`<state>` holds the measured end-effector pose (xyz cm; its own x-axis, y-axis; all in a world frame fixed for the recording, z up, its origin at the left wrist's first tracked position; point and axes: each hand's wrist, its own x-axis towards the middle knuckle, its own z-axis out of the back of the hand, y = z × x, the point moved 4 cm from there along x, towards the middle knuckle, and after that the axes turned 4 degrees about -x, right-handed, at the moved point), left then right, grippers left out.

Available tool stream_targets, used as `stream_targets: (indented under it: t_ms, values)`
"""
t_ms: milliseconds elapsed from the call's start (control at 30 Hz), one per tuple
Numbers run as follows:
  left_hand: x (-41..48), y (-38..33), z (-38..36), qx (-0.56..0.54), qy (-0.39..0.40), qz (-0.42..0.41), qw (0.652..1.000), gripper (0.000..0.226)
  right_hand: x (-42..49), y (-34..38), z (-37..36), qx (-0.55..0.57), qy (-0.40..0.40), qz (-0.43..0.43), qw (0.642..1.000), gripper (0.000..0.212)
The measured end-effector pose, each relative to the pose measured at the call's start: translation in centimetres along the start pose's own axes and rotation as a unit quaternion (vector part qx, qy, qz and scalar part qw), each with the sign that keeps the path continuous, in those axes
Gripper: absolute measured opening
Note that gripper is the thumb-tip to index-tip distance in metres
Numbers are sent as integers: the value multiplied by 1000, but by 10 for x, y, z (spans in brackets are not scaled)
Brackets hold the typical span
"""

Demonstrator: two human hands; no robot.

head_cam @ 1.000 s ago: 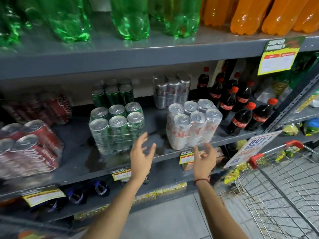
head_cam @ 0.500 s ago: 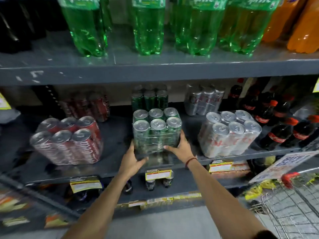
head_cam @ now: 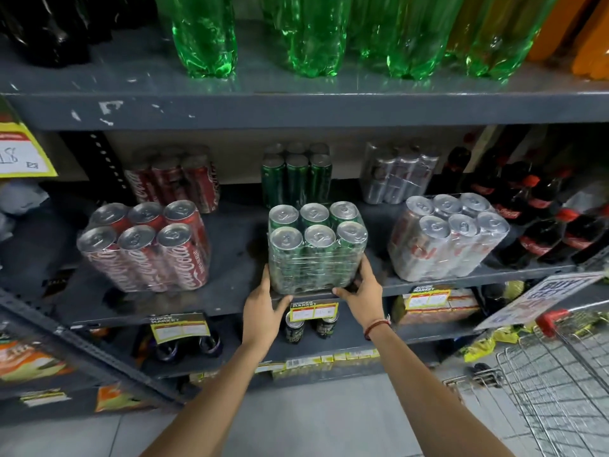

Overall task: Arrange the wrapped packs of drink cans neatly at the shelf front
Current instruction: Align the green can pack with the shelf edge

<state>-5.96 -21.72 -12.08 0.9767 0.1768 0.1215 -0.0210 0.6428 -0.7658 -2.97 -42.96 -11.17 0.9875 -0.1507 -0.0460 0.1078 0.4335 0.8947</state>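
A wrapped pack of green cans stands at the front edge of the grey middle shelf. My left hand grips its lower left corner and my right hand grips its lower right corner. To its left a wrapped pack of red cola cans sits angled near the front. To its right a wrapped pack of silver cans leans slightly. Behind them, further back, stand a second red pack, a second green pack and a second silver pack.
Large green bottles and orange bottles line the shelf above. Small cola bottles crowd the middle shelf's right end. A wire shopping trolley with a red handle stands at the lower right. Price labels hang along the shelf edges.
Both hands went from open in front of the shelf to gripping the green pack's lower corners. The pack now sits at the shelf's front edge. The view shifted left.
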Motion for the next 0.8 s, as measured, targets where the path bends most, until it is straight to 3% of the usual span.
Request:
stream_targets:
  t_ms: [300, 400, 533, 667, 800]
  values:
    - [-5, -6, 1, 12, -18, 1, 1000, 80, -10, 1, -1, 6, -45, -4, 999, 87]
    - [-2, -7, 5, 22, 9, -8, 1000, 78, -11, 2, 1, -14, -42, 1, 999, 85]
    - [2, 6, 21, -61, 54, -21, 996, 77, -25, 5, -4, -7, -105, -12, 994, 77]
    - [-10, 30, 71, -205, -91, 0, 975, 49, -59, 11, -38, 55, -239, -42, 969, 47]
    - [-10, 80, 140, -258, -283, 40, 923, 29, -85, 39, -101, 75, -250, 8, 965, 15]
